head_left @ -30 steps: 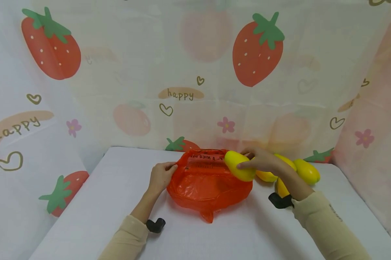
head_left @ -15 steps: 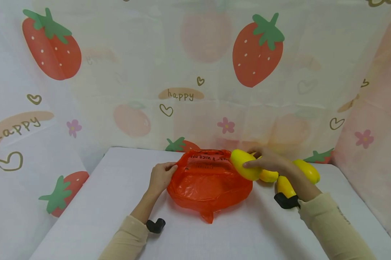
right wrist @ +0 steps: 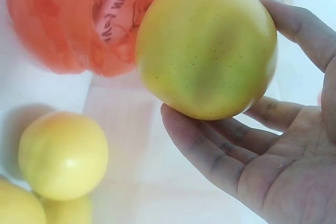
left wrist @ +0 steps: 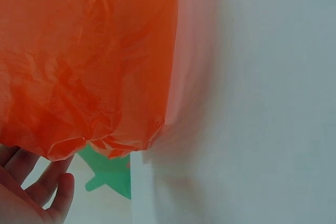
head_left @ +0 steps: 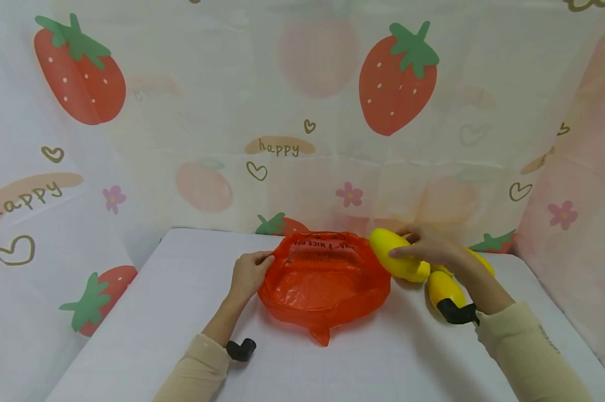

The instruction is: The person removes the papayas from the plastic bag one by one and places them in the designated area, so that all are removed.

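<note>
A red plastic bag point(head_left: 312, 290) stands on the table with its mouth spread wide and printed lettering inside its far wall. My left hand point(head_left: 251, 274) pinches the left side of the rim; in the left wrist view, its fingers point(left wrist: 50, 182) are partly hidden by the bag point(left wrist: 94, 72). My right hand point(head_left: 428, 245) grips a yellow mango point(head_left: 390, 248) between thumb and fingers, at the right side of the bag's mouth. Up close in the right wrist view, that mango point(right wrist: 207, 51) shows a greenish patch and small dark specks.
More yellow mangoes lie on the right of the white table point(head_left: 347, 374), one point(head_left: 445, 289) beneath the right wrist, others partly behind the forearm. Black wrist pieces point(head_left: 242, 349) show at both cuffs. A curtain printed with strawberries point(head_left: 399, 84) hangs behind the table.
My right hand has moved rightward with the mango, from over the bag's right edge toward the other mangoes. The left hand and the bag have stayed in place.
</note>
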Tool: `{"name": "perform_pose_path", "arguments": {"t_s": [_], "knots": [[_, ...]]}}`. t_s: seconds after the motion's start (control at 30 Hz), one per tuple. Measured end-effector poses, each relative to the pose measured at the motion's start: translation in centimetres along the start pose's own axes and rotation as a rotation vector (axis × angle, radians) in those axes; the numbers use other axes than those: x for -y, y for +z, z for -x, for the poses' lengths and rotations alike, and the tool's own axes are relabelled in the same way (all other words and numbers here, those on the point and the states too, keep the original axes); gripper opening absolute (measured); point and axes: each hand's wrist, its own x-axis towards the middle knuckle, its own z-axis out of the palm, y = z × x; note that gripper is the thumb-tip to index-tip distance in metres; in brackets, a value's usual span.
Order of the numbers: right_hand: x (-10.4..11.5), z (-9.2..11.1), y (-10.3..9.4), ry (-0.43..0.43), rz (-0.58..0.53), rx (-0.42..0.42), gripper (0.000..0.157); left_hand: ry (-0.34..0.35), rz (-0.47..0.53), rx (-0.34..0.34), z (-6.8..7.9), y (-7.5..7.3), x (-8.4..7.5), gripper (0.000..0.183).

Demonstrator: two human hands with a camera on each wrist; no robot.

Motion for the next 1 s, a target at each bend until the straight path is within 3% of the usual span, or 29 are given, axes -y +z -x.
{"name": "perform_pose_path", "arguments": {"t_s": [0.2,0.6,1.0], "knots": [[-0.6,0.7,-0.7,0.008,0.045,-0.039,0.072,-0.008,-0.003,-0.008,0.0,0.0,0.2,0.029],[-2.8,1.7,-1.9,-0.048,-0.009,-0.056,0.068,-0.03,-0.008,-0.005,0.0,0.0,0.1,0.029],[-5.4,2.3,-2.8,-0.002,-0.029,-0.061,0.067,-0.03,0.008,-0.012,0.1,0.0,0.2,0.028]]}}
